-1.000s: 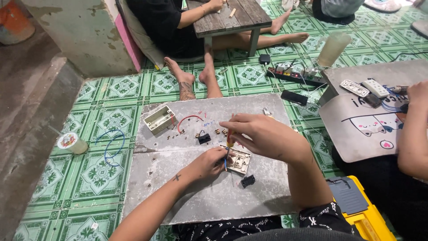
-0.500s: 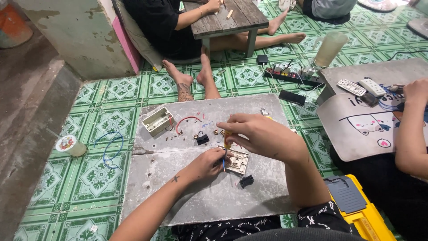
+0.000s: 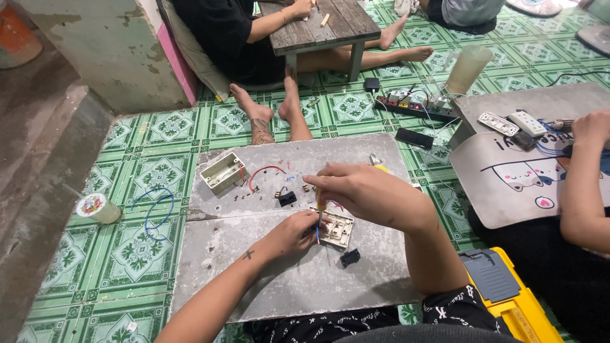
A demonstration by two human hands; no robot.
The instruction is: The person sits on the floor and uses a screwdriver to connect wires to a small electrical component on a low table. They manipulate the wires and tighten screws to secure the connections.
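Head view, landmark is the grey slab worktop (image 3: pixel 298 279) lying on the green tiled floor (image 3: pixel 146 133). Worktop: two grey slabs butted together, seam running across the middle. Right hand (image 3: pixel 365 190) over the worktop centre, fingers curled tight around a yellow-handled screwdriver (image 3: pixel 321 202), held upright, tip down onto the switch plate (image 3: pixel 337 230). Left hand (image 3: pixel 293 232) just left of the plate, fingers pinched closed at the plate's edge where a short blue wire (image 3: pixel 317 235) sticks out; whether it grips the wire or the plate, cannot tell. One beige switch plate, sitting just past the seam on the near slab. One beige back box (image 3: pixel 222 172), open side up, at the far left of the worktop. One red wire (image 3: pixel 264 171) curved beside the box. Two black switch modules: one (image 3: pixel 287 198) above the seam, one (image 3: pixel 350 257) near the plate's lower right. Several small screws and bits scattered mid-worktop, too small to count. One blue wire loop (image 3: pixel 152 206) on the floor left of the worktop.
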